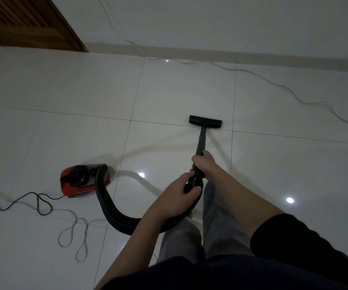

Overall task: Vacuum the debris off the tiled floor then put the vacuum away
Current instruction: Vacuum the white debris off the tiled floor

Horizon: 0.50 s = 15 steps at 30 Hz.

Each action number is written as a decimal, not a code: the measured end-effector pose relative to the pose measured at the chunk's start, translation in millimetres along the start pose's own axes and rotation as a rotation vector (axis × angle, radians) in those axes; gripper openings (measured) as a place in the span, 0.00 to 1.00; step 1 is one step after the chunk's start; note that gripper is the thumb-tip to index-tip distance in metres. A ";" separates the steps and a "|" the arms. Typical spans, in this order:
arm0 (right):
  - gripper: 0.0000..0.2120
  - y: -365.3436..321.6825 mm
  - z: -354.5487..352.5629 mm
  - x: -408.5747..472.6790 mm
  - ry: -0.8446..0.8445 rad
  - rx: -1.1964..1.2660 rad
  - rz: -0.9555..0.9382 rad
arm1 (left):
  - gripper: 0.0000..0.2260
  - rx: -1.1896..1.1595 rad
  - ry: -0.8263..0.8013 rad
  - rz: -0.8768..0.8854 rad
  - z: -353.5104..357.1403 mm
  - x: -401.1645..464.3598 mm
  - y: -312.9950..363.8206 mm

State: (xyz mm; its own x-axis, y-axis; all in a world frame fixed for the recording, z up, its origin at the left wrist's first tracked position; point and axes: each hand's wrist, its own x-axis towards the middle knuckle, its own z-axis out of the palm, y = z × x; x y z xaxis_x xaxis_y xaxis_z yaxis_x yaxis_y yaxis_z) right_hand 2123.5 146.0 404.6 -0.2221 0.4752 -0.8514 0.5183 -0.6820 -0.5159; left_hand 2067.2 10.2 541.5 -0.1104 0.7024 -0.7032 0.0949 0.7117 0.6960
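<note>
Dark sleeve (307, 248) and grey trouser legs (217, 222) nearest the lens. Left hand (179, 195) has its fingers wrapped round the ribbed hose (110, 204) just below the wand; right hand (203, 164) grips the black wand (201, 141) higher up, fingers closed round it. Floor head (205, 122) sits flat on the tiled floor (64, 91), straddling a grout line ahead of the feet. Red canister (83, 180) rests on the floor to the left, hose arching from its front to the hands.

Handling, as judged: wand rigid, steers best from the present two-hand hold; hose soft, springy, will drag the small, light-looking canister if pulled taut.

Black power cord (33, 203) loops behind the canister; a pale cable (273, 82) trails along the wall base and right. Wooden door (28, 19) at top left. Broad open tile ahead and left; cables are the snag risk. No debris discernible in this dim light.
</note>
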 end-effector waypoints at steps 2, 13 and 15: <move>0.25 13.0 12.4 -3.3 0.005 0.006 0.008 | 0.20 0.023 0.006 0.007 -2.6 -6.8 -14.8; 0.19 64.2 51.4 -22.4 -0.001 0.007 -0.025 | 0.22 0.015 0.001 0.007 -6.7 -45.3 -71.7; 0.17 71.0 53.0 -26.5 0.002 -0.011 -0.026 | 0.23 0.016 0.000 0.003 -2.7 -51.6 -78.5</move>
State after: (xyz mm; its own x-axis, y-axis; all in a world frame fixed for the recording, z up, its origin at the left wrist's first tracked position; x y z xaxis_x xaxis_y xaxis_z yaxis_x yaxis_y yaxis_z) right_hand 2122.5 55.6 385.6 -0.2343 0.4940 -0.8373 0.5217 -0.6629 -0.5371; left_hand 2062.8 -81.9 523.5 -0.1097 0.7043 -0.7014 0.1109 0.7099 0.6955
